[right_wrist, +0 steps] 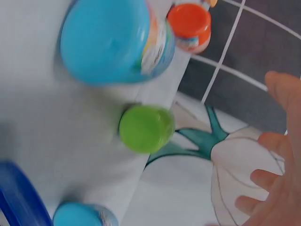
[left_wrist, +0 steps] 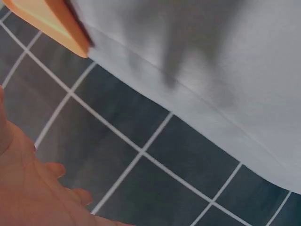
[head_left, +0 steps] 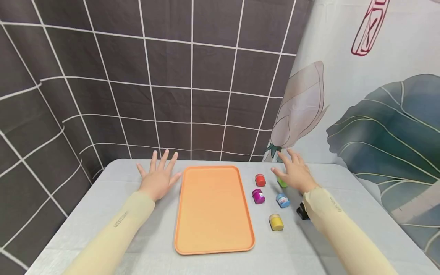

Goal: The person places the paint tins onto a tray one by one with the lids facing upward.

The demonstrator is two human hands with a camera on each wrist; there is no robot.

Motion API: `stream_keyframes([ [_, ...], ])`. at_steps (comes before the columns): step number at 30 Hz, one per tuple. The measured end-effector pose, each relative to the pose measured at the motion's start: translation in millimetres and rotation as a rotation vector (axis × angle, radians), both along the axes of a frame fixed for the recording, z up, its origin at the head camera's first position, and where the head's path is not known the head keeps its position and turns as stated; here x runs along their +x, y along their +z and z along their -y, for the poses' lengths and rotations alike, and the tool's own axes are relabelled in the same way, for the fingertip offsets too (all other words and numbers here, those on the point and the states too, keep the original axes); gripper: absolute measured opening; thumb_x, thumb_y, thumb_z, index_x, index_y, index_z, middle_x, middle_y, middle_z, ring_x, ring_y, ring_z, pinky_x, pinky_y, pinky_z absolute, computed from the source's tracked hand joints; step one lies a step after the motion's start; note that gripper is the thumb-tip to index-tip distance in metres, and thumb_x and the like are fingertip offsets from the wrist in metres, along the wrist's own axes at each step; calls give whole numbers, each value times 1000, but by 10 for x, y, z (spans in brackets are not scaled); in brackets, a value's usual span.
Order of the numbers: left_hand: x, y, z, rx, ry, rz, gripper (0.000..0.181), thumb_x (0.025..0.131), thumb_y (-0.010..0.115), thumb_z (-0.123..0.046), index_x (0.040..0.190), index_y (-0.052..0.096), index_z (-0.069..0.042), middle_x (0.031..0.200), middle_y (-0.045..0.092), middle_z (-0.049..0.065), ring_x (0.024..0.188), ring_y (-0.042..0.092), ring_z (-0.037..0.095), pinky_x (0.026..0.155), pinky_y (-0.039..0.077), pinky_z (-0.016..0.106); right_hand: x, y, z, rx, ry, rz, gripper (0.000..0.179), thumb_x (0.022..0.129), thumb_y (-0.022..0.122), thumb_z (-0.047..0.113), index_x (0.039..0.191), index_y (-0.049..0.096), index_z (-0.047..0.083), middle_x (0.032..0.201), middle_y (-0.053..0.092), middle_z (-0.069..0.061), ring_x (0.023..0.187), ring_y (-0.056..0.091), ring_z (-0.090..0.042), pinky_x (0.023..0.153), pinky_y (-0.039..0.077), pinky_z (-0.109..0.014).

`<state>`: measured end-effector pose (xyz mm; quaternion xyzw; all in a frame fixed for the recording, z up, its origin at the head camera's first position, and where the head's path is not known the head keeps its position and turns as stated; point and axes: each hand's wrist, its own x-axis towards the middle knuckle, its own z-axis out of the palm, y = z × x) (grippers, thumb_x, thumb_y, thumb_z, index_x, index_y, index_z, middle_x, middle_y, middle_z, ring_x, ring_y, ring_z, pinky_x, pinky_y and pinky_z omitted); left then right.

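My left hand is spread above the table beside the upper left edge of an orange tray, holding nothing. My right hand, fingers apart and holding nothing, is over the right side, nearest a green jar that it partly covers in the head view. Around it are small colored jars: a red jar, a purple jar, a blue jar and a yellow jar. A black object is half hidden by the right sleeve. The green jar also shows in the right wrist view.
The table has a pale grey cover. A dark gridded cloth hangs behind and at the left; a white cloth with plant prints hangs at the right. In the right wrist view a dark blue rounded thing is cut off.
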<state>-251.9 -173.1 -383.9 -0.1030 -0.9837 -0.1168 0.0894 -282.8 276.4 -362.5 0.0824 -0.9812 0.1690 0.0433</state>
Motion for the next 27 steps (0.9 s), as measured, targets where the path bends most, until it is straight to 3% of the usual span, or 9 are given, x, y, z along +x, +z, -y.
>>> stream_keyframes([
  [4,171,0,-35,-6,-49,-54,72,105,51,-43,162,22,-12,169,14,15,154,4,44,104,0,86,9,-26,71,-95,40,-55,68,101,61,31,152,36,-6,153,26,-37,139,28,-56,110,27,-72],
  [10,372,-102,-85,-19,-107,-64,75,103,56,-41,158,26,1,165,23,20,152,18,42,111,7,79,-8,-16,175,-188,38,-58,52,99,65,23,136,49,-11,128,54,-35,112,60,-48,96,51,-59],
  [19,558,-221,-120,0,-171,-1,75,102,57,-41,155,32,6,162,30,23,149,26,43,111,19,76,-79,-58,338,-230,-26,111,48,96,69,27,127,58,-8,116,64,-28,101,62,-39,84,58,-46],
  [27,633,-320,-137,-26,-225,98,75,104,53,-44,154,33,8,162,28,24,150,25,42,112,19,74,-149,-109,450,-264,-74,209,45,93,71,23,118,60,-14,105,67,-25,75,72,-30,75,59,-38],
])
